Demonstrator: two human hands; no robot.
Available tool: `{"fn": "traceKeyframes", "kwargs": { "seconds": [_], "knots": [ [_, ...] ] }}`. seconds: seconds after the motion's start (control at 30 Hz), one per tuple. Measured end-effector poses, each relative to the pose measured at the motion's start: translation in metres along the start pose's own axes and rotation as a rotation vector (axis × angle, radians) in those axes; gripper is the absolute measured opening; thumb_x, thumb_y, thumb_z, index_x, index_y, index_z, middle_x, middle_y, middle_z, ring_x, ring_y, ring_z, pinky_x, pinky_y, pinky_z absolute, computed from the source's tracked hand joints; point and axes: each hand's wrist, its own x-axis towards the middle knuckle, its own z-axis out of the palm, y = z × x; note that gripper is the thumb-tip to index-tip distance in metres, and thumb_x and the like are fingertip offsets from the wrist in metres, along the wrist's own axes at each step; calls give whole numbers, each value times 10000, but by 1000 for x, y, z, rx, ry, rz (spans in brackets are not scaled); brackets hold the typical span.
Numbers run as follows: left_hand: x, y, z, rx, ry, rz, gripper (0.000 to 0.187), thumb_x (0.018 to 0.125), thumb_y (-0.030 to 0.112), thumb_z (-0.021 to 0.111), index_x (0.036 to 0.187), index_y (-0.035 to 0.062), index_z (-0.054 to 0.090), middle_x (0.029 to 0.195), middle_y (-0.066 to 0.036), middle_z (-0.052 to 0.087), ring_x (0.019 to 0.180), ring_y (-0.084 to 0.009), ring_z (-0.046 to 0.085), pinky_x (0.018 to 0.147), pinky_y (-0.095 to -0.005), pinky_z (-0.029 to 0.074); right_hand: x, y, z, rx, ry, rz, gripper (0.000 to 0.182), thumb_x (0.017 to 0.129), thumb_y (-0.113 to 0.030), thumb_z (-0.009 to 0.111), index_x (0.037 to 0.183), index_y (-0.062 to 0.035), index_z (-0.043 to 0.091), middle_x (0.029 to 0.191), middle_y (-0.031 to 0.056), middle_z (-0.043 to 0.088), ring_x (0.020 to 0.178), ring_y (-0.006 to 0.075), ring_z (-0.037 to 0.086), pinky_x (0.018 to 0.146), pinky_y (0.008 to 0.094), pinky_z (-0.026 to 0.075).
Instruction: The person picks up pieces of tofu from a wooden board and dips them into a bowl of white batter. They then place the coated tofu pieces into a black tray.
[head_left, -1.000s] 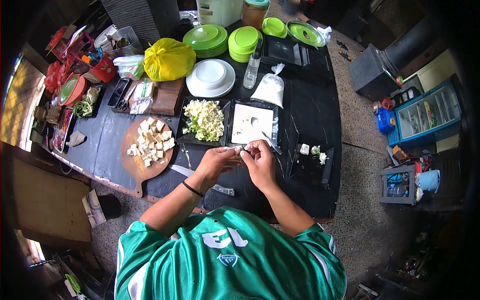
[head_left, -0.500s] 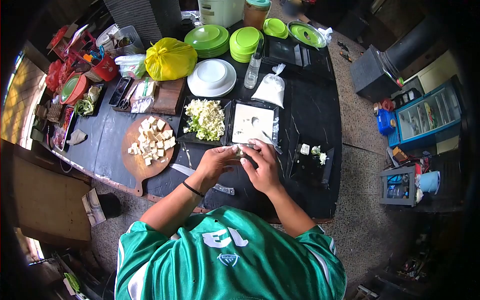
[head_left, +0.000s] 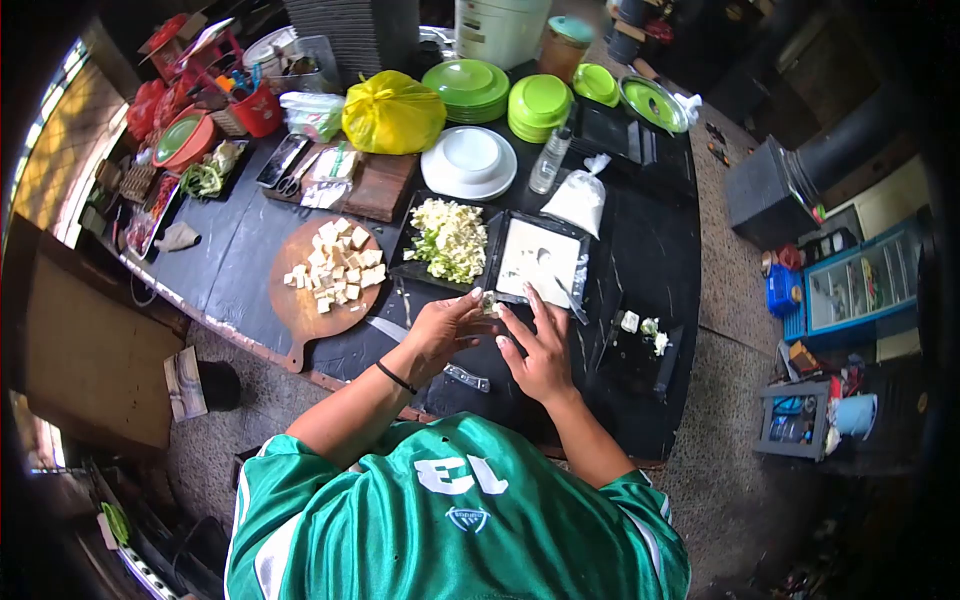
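My left hand [head_left: 447, 332] is closed, pinching a small tofu cube [head_left: 488, 301] between thumb and fingertips. Its surface looks whitish with some green, though detail is too small to make out. My right hand [head_left: 541, 350] has its fingers apart, one fingertip close beside the cube. White residue coats some fingertips. Just beyond the hands are a black tray of chopped cabbage and green vegetables [head_left: 446, 240] and a square tray of white batter [head_left: 540, 255] with a spoon in it. A knife [head_left: 466, 378] lies partly hidden under my left wrist.
Left, a round wooden board [head_left: 292, 262] carries several tofu cubes [head_left: 338, 268]. Right, a black tray [head_left: 668, 372] holds a few whitish pieces. Behind stand white plates [head_left: 466, 178], a yellow bag [head_left: 394, 112], a bottle [head_left: 549, 163], a bag of white powder [head_left: 578, 203] and green plates [head_left: 465, 86].
The view has shifted, so the table appears further right. My right hand's fingers have spread and moved slightly away from the cube, which stays in my left hand.
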Motion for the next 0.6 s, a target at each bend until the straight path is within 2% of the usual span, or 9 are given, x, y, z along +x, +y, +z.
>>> {"fn": "traceKeyframes", "kwargs": {
  "seconds": [0.03,0.07,0.13,0.2,0.3,0.33,0.4,0.5,0.6],
  "knots": [
    [-3,1,-5,-8,7,9,400,1072,494,664,1200,119,719,1171,-66,796,1074,-212,749,871,-338,533,2,-3,1,5,-8,-1,464,951,-237,757,1410,-180,737,1631,218,500,1344,417,517,1162,508,427],
    [-7,2,-11,-30,19,16,441,1070,511,657,1227,102,700,1193,-80,795,1072,-221,749,883,-348,533,4,-7,3,3,6,-17,389,961,-246,742,1334,-141,785,1607,211,530,1305,397,531,1117,491,446],
    [-15,4,-25,-109,17,37,523,1090,530,603,1302,54,650,1256,-126,784,1073,-248,752,917,-376,531,5,-10,11,31,-3,3,376,962,-244,745,1320,-138,789,1586,204,546,1299,385,534,1092,475,463],
    [-22,4,-46,-115,4,60,518,1106,522,567,1314,55,651,1262,-117,783,1085,-239,747,925,-372,526,10,-19,17,58,5,63,335,960,-234,753,1275,-128,797,1503,176,597,1274,351,545,1019,434,502],
    [-36,1,-86,-121,8,89,546,1132,528,491,1364,62,651,1318,-107,767,1113,-223,741,1022,-398,498,19,-33,31,102,14,129,309,949,-206,757,1242,-115,794,1413,148,646,1258,345,559,1026,437,496],
    [-43,1,-98,-155,34,81,546,1131,533,490,1361,65,654,1321,-104,766,1110,-223,742,1041,-406,492,22,-38,37,99,3,129,309,949,-206,757,1242,-115,794,1413,148,646,1258,345,559,1026,437,496],
    [-57,3,-125,-208,78,79,561,1134,541,478,1371,61,649,1340,-110,757,1109,-229,743,1074,-414,491,35,-45,53,85,-13,77,278,941,-180,756,1205,-101,791,1300,116,695,1226,337,577,1036,444,489],
    [-84,10,-166,-222,167,108,565,1158,493,418,1414,27,610,1366,-147,733,1113,-261,739,1082,-425,509,55,-61,83,110,-60,92,249,927,-162,768,1168,-102,782,1221,92,715,1185,334,590,1054,457,489],
    [-101,10,-213,-282,253,117,537,1170,452,377,1470,45,557,1364,-143,736,1103,-265,749,1079,-418,517,78,-79,119,137,-95,69,234,921,-164,776,1143,-94,783,1142,84,728,1134,315,612,1031,440,497]
  ]
}}
